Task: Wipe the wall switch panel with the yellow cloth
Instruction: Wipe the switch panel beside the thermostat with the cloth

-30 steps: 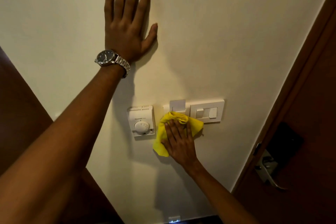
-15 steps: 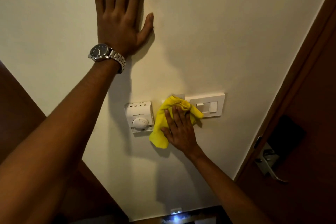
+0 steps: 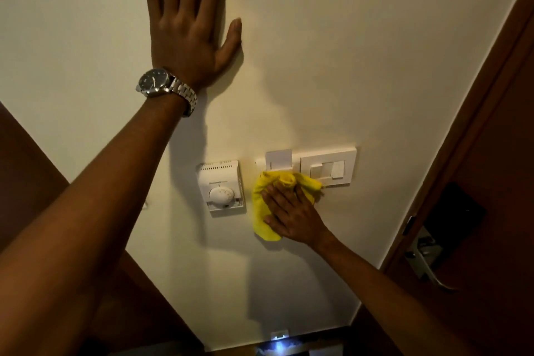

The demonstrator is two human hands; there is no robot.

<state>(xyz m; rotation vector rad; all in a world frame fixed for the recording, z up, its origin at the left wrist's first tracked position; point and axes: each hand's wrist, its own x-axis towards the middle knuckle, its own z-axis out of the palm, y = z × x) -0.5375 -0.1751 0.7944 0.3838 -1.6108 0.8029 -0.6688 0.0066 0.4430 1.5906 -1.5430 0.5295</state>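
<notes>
The white wall switch panel (image 3: 326, 166) is fixed to the cream wall at centre right, with a key-card slot at its left end. The yellow cloth (image 3: 261, 202) is bunched and pressed flat against the wall over the panel's lower left corner and the wall below it. My right hand (image 3: 291, 215) lies on the cloth with fingers spread, pinning it to the wall. My left hand (image 3: 187, 26), with a metal watch on its wrist, rests palm-flat on the wall high above, holding nothing.
A white thermostat (image 3: 221, 188) with a round dial hangs just left of the cloth. A brown wooden door with a metal handle (image 3: 427, 261) and dark lock plate stands at the right. Dark wood panelling (image 3: 26, 176) borders the wall at the lower left.
My right hand has slid the cloth up over the card slot and back down to the panel's lower left. My left hand stays flat on the wall.
</notes>
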